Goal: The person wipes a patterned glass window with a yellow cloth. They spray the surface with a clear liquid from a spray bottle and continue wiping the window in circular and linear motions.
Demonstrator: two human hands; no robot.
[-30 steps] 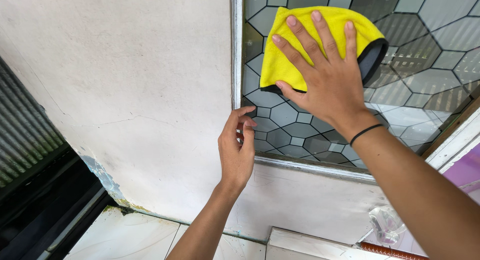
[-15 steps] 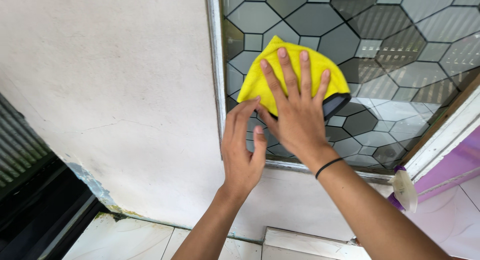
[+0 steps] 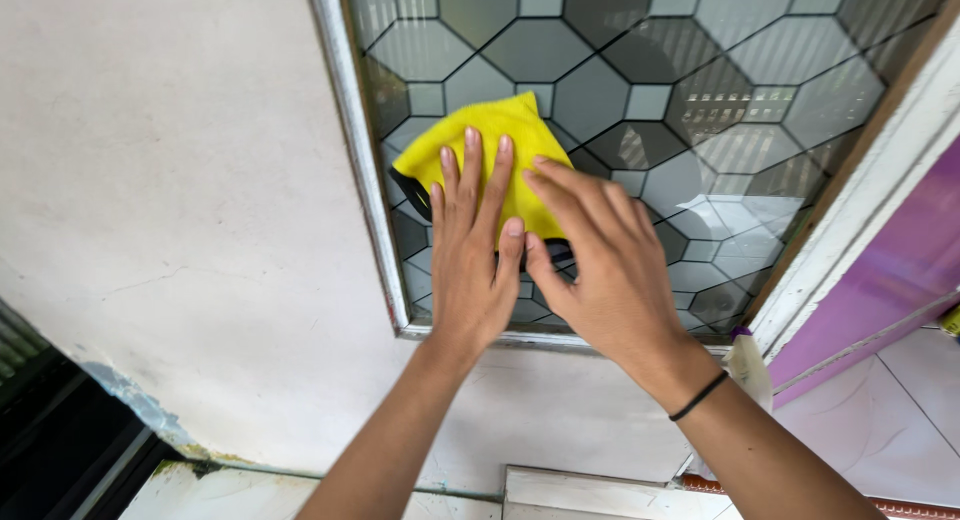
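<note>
Two hands, one cloth — you are pressing your left hand (image 3: 470, 255) and right hand (image 3: 600, 265) flat, fingers spread and grasping nothing, against one yellow cloth (image 3: 490, 155) lying low on the patterned glass pane (image 3: 700, 110). Judged step: wiping; continuing calls for steady pressure near the grey frame (image 3: 355, 150).

Bare forearms, no sleeves, thin black band (image 3: 699, 396) on right wrist

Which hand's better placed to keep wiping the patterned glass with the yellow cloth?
Probably the left hand: its fingers lie flat on the yellow microfibre cloth. The right hand covers only its lower right edge on the patterned leaded glass pane.
</note>
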